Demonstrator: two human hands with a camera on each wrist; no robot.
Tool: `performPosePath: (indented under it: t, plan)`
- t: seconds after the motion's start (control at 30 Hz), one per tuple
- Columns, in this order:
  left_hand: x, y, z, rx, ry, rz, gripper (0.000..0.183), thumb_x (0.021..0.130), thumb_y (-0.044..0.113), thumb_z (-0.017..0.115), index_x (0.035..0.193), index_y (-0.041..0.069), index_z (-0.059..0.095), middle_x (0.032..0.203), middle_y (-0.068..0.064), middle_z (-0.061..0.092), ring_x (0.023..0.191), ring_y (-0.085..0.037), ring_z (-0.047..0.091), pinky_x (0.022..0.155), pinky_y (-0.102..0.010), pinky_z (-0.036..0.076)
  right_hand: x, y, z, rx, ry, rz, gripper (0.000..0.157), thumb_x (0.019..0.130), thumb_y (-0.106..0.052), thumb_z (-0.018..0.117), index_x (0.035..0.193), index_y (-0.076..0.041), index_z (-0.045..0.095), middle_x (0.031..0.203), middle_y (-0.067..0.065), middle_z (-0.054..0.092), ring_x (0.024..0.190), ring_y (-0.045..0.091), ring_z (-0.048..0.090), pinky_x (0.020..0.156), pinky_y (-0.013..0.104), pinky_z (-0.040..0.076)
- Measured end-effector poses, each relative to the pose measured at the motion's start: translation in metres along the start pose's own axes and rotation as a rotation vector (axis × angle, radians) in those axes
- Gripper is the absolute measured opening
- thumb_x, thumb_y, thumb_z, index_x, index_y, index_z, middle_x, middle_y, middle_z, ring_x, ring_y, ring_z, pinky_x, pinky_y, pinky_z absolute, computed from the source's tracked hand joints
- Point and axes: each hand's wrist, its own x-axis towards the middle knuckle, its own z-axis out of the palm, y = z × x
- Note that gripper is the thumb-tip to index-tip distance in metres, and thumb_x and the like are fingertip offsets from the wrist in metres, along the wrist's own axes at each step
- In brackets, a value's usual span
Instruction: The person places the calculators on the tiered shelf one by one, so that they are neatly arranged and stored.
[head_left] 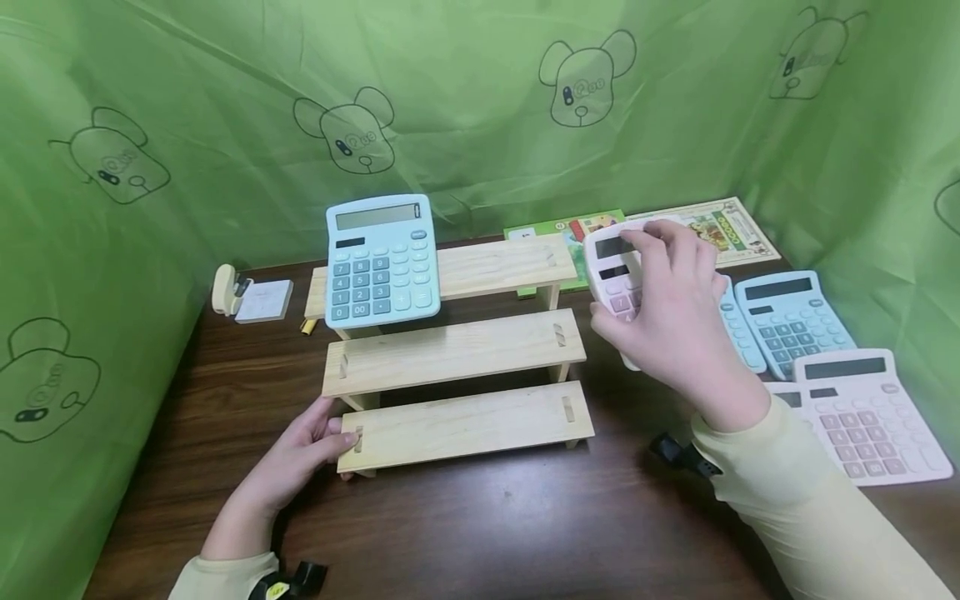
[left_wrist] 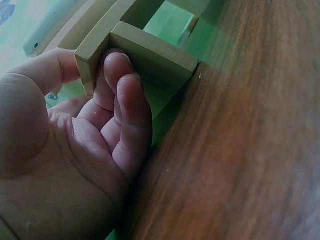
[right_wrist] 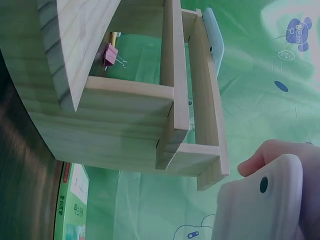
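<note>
A three-step wooden stand rests on the dark table. At the left end of its lowest step is my left hand, thumb on top and fingers curled underneath, as the left wrist view also shows. A light blue calculator leans upright on the top step, toward its left end. My right hand grips a pale pink calculator to the right of the stand, fingers over its face and thumb at its side edge. In the right wrist view the pink calculator is raised beside the stand's end; the hand covers much of its keypad.
Light blue calculators and pink ones lie at the right. Behind are a green book and a flat printed box. A small cream object and a notepad sit back left. Green fabric encloses the table.
</note>
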Motion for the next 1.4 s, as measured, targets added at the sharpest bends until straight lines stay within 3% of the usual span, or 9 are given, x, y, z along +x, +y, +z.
performPosePath:
  t: [0.17, 0.47, 0.63, 0.83, 1.23, 1.4]
  plan:
    - [-0.002, 0.000, -0.002, 0.005, 0.014, 0.001, 0.062, 0.099, 0.004, 0.051, 0.151, 0.016, 0.018, 0.087, -0.024, 0.065, 0.058, -0.033, 0.062, 0.055, -0.043, 0.053, 0.001, -0.007, 0.001, 0.050, 0.066, -0.092, 0.078, 0.064, -0.028, 0.076, 0.134, -0.009, 0.047, 0.138, 0.018, 0.033, 0.123, 0.041, 0.025, 0.090, 0.058, 0.024]
    - [-0.003, 0.002, 0.000, -0.038, -0.002, 0.033, 0.055, 0.099, 0.001, 0.049, 0.147, 0.011, 0.023, 0.089, -0.024, 0.064, 0.059, -0.030, 0.062, 0.054, -0.044, 0.053, 0.001, -0.017, 0.010, 0.079, 0.102, -0.218, 0.064, 0.064, -0.034, 0.076, 0.116, -0.005, 0.052, 0.123, 0.022, 0.037, 0.110, 0.043, 0.027, 0.091, 0.057, 0.024]
    - [-0.003, 0.002, 0.001, -0.052, -0.018, 0.028, 0.060, 0.099, 0.001, 0.049, 0.150, 0.013, 0.019, 0.092, -0.026, 0.063, 0.059, -0.029, 0.062, 0.053, -0.046, 0.052, 0.000, -0.021, 0.014, 0.095, 0.098, -0.226, 0.063, 0.063, -0.034, 0.075, 0.113, -0.004, 0.053, 0.120, 0.021, 0.038, 0.112, 0.043, 0.026, 0.094, 0.056, 0.023]
    - [-0.004, -0.001, 0.002, -0.046, -0.015, 0.008, 0.058, 0.099, 0.004, 0.051, 0.148, 0.008, 0.020, 0.096, -0.027, 0.063, 0.063, -0.029, 0.064, 0.055, -0.045, 0.053, 0.005, -0.031, 0.018, 0.115, 0.091, -0.227, 0.064, 0.063, -0.034, 0.076, 0.115, -0.005, 0.053, 0.121, 0.019, 0.037, 0.112, 0.041, 0.027, 0.094, 0.055, 0.024]
    - [0.000, -0.001, 0.001, -0.043, -0.008, 0.000, 0.068, 0.099, 0.006, 0.053, 0.154, 0.020, 0.016, 0.092, -0.027, 0.063, 0.059, -0.030, 0.062, 0.053, -0.049, 0.053, 0.014, -0.048, 0.028, 0.085, 0.078, -0.246, 0.063, 0.064, -0.040, 0.077, 0.113, -0.008, 0.054, 0.119, 0.016, 0.040, 0.114, 0.041, 0.029, 0.090, 0.054, 0.026]
    - [-0.001, 0.003, 0.001, -0.045, -0.016, 0.009, 0.068, 0.099, 0.005, 0.052, 0.154, 0.020, 0.016, 0.093, -0.029, 0.062, 0.060, -0.032, 0.062, 0.053, -0.049, 0.052, 0.017, -0.050, 0.031, 0.066, 0.087, -0.272, 0.063, 0.064, -0.040, 0.077, 0.114, -0.008, 0.055, 0.120, 0.016, 0.042, 0.115, 0.040, 0.031, 0.096, 0.055, 0.024]
